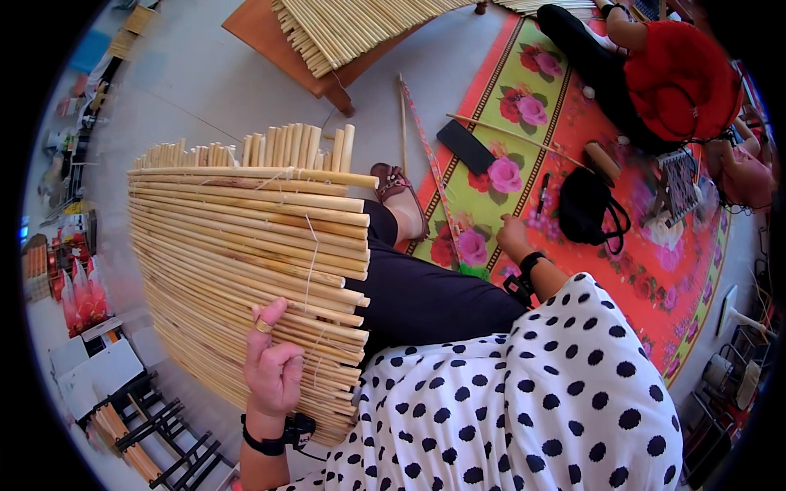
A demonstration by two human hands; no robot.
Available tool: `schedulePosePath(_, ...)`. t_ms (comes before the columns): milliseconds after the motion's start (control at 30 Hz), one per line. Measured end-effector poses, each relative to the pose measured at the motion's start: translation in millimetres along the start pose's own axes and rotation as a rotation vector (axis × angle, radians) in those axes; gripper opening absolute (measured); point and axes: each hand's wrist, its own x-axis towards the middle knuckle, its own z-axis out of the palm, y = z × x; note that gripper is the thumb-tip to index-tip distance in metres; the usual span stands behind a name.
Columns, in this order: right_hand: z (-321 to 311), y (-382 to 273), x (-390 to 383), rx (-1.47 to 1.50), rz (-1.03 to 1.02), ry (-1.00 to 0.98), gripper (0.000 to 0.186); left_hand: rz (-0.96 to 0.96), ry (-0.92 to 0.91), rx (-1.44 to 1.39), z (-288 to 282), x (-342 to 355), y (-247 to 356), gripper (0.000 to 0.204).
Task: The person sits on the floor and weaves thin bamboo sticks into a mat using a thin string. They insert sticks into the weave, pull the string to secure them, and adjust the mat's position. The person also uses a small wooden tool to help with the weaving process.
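Note:
A large mat of pale yellow reed sticks, bound with white thread, lies across my lap and slopes away to the left. Against its lower right part rests my left hand, fingers bent onto the sticks, with a gold ring on one. Loops of thread show on the sticks beside that hand. Over on the right, past my knee, my right hand is closed low over a flowered floor covering. What its fingers hold, if anything, is too small to make out.
A low wooden table bears another reed mat. On the floor covering lie a black phone, a pen, a black cap-like item and a thin stick. Another person in red sits at the far right.

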Motion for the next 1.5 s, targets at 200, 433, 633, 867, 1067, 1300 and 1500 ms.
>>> schedulePosePath(200,20.2,-105.6,56.8,0.116,-0.024,-0.2,0.024,-0.043,0.04,0.003,-0.9,2.7,-5.6,0.006)
schedulePosePath(433,64.9,-177.6,112.1,0.204,-0.077,-0.241,0.03,-0.093,0.014,0.041,-4.9,0.7,-10.0,0.005)
schedulePosePath(633,74.2,-221.0,132.7,0.13,-0.076,-0.309,0.045,-0.116,0.005,0.058,-6.8,-3.2,-13.7,0.009)
schedulePosePath(867,112.8,-242.0,162.6,-0.129,-0.325,-0.446,0.047,-0.09,-0.036,0.043,-12.7,-3.0,-19.0,0.015)
schedulePosePath(1067,126.2,-268.0,175.1,-0.258,-0.401,-0.448,0.041,-0.086,-0.043,0.015,-15.3,0.9,-24.1,0.007)
schedulePosePath(1300,136.8,-283.1,189.7,-0.378,-0.649,-0.26,0.017,-0.041,-0.097,-0.154,-20.4,9.5,-31.4,0.014)
schedulePosePath(1500,128.7,-290.6,205.3,-0.635,-0.886,-0.227,0.013,-0.015,-0.075,-0.185,-17.4,13.0,-30.2,0.01)
